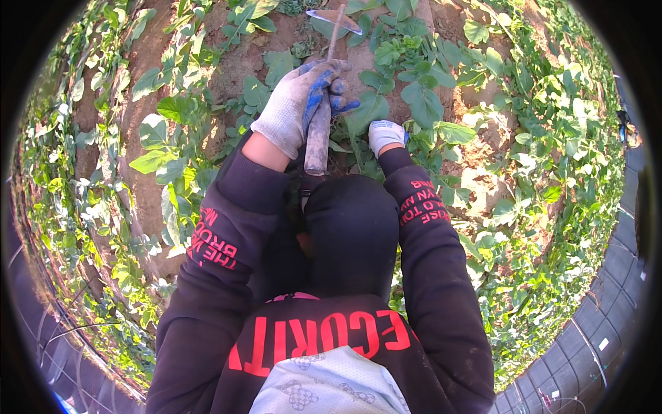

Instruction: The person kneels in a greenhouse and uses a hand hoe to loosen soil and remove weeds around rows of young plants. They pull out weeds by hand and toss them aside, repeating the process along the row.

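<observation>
My left hand (305, 101), in a white knit glove with a blue coated palm, is closed around the wooden handle of a hand hoe (318, 139). The hoe's thin metal neck runs up past my fingers to a flat, pointed blade (335, 20) over the soil at the top. To the right, lower down, my right hand (387, 136) wears a matching glove and is beside broad-leaved green plants (423, 103). Its fingers are mostly hidden by the back of the glove and the leaves, so whether it grips anything does not show.
Rows of leafy plants (548, 134) grow on both sides, with brown soil (142, 103) between them. Dark sheeting with a grid pattern (584, 341) borders the planted ground at the lower right. My knees (354, 227) are bent close below my hands.
</observation>
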A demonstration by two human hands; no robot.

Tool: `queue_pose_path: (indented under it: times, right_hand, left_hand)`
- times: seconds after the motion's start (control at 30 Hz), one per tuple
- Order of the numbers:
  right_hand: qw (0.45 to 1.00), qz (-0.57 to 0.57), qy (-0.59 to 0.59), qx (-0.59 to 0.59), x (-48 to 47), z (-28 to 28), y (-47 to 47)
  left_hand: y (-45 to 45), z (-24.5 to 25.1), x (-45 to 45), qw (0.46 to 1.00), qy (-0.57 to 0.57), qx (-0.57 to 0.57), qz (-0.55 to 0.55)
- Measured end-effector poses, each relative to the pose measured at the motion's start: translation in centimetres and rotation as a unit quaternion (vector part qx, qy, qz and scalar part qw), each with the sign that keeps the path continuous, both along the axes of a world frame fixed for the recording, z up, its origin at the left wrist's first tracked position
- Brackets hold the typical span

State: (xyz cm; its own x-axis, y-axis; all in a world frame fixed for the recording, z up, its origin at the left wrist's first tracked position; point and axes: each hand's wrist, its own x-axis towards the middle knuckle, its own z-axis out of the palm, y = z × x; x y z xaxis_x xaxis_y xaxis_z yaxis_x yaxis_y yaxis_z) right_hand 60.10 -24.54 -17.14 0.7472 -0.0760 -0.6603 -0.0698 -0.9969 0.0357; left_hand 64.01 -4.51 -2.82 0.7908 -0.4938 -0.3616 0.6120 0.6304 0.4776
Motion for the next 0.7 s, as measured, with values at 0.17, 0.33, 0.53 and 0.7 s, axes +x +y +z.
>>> queue_pose_path:
  times: [0.17,0.33,0.53,0.7]
  right_hand:
    - [0.997,0.051,0.015,0.058,-0.2,-0.9,-1.2]
    - [0.989,0.045,0.046,0.135,0.2,-2.3,-4.0]
    - [0.994,0.035,0.005,0.101,-0.1,-1.7,-4.3]
    - [0.998,0.016,-0.03,0.044,-1.0,-0.8,-2.5]
  left_hand:
    - [0.3,0.3,0.1,1.0,0.003,-0.006,0.01]
    - [0.0,1.0,-0.2,0.999,-0.028,0.038,-0.018]
    - [0.1,0.8,-0.1,1.0,-0.01,0.025,0.008]
    - [0.1,0.9,-0.2,1.0,-0.013,0.028,-0.001]
